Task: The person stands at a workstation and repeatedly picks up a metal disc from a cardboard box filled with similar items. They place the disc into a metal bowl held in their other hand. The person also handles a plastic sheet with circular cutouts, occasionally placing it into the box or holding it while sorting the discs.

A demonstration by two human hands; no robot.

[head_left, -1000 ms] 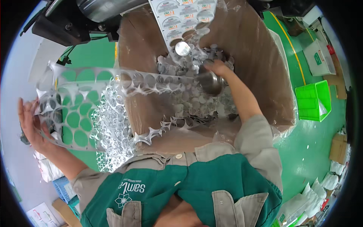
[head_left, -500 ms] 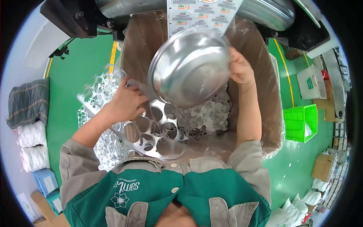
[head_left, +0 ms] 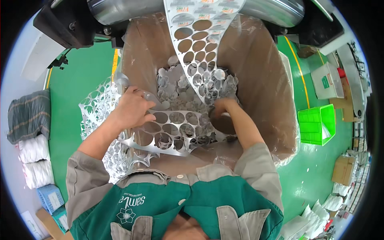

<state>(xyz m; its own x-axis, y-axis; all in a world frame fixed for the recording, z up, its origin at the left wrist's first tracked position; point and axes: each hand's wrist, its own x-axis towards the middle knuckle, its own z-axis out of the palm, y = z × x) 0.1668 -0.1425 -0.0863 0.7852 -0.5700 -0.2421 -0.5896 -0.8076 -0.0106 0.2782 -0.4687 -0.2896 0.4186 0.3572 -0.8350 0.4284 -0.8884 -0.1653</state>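
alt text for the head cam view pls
A person's left hand grips a punched silver foil strip at the rim of a large lined cardboard box, while the right hand reaches down into the cut foil discs inside.

Half a second ago the right hand (head_left: 224, 110) held a metal bowl (head_left: 222, 124) raised above the cardboard box (head_left: 260, 80); now hand and bowl are down among the discs inside the box.
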